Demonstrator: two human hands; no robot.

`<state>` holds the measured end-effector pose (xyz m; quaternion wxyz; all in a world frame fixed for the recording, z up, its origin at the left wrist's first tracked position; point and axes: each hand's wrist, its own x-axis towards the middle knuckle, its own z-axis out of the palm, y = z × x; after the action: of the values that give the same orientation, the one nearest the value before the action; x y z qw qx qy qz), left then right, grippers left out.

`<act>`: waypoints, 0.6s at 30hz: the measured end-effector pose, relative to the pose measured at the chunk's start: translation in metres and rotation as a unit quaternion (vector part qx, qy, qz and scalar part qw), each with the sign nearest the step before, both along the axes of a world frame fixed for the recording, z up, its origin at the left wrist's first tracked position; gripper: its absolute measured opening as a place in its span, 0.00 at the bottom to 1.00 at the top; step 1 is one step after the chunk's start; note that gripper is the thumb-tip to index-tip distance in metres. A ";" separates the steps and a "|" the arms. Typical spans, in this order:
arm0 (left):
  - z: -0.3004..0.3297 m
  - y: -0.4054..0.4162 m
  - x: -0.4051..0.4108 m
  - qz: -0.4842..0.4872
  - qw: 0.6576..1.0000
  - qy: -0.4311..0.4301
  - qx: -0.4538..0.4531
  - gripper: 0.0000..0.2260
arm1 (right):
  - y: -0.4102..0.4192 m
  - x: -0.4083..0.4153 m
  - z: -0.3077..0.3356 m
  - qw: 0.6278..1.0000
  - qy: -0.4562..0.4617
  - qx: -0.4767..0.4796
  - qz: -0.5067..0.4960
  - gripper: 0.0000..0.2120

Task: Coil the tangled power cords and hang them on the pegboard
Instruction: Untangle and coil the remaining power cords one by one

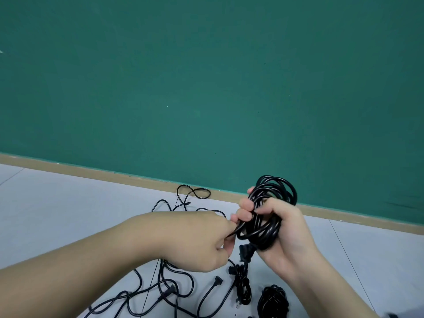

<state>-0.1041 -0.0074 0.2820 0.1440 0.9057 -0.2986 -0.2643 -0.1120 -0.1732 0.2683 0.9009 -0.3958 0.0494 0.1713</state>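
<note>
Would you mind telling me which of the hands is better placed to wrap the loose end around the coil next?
The left hand, probably. It already pinches the cord's loose end beside the coil, while the right hand is wrapped around the coil, holding its loops together.

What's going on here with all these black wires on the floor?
A person is tidying power cords. The right hand grips a coiled black cord, while the left hand pinches its loose end beside the coil. More tangled cords lie on the grey floor below, with another coiled bundle nearby. No pegboard is in view.
</note>
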 end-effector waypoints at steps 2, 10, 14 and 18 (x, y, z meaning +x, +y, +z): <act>-0.002 -0.001 -0.001 -0.008 0.999 -0.022 -0.028 0.05 | -0.002 0.005 0.001 0.999 0.008 0.016 -0.030 0.17; -0.005 0.008 0.008 0.014 0.999 -0.045 -0.026 0.07 | -0.005 0.013 -0.002 0.996 0.013 -0.005 -0.088 0.13; -0.003 0.009 0.007 0.032 0.996 -0.070 -0.042 0.14 | -0.010 0.016 -0.005 0.995 0.029 0.003 -0.097 0.12; -0.005 0.005 0.006 0.063 0.990 -0.100 -0.075 0.25 | -0.010 0.013 -0.006 0.996 0.035 -0.027 -0.082 0.09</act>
<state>-0.0985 -0.0019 0.2767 0.1969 0.9311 -0.2731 -0.1402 -0.0989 -0.1835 0.2627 0.8985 -0.4086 0.1174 0.1094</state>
